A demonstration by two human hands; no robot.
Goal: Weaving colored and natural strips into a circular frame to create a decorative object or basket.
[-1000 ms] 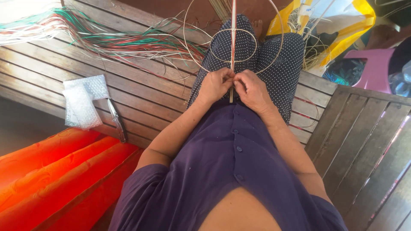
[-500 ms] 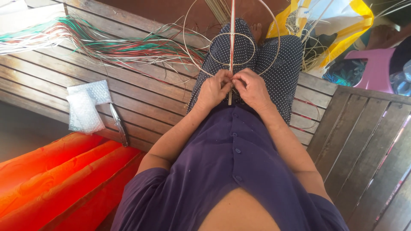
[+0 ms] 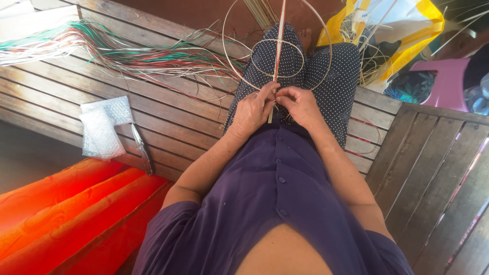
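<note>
Seated view down onto our lap, where both hands meet over a cane frame. Our left hand (image 3: 253, 109) and our right hand (image 3: 300, 104) are both closed in a pinch on the lower end of a flat upright stake (image 3: 277, 56), which rises from the lap between our knees. Two thin cane hoops cross this stake: a large hoop (image 3: 227, 61) and, inside it, a small hoop (image 3: 254, 67) lying just above the hands. We judge the work to be at an early stage: the hoops and the stake stand as a bare skeleton, the only binding in progress sits at the point under our fingertips, which hide it, and no woven filling shows between the hoops. To the left of the stake, a bundle of red, green and white strips (image 3: 127, 51) lies spread along the slatted wooden surface (image 3: 173, 122), apparently unused stock. Further left of the stake and nearer to us, a clear bubble-wrap pouch (image 3: 102, 127), roughly rectangular and without a readable label, rests on the surface, with a folding knife (image 3: 142, 148) touching its right edge. Below the pouch lies orange fabric (image 3: 61, 209). To the right of the stake, a yellow and white plastic bag (image 3: 402, 35) holds pale loose strands, and a pink plastic stool (image 3: 451, 81) stands beyond it.
</note>
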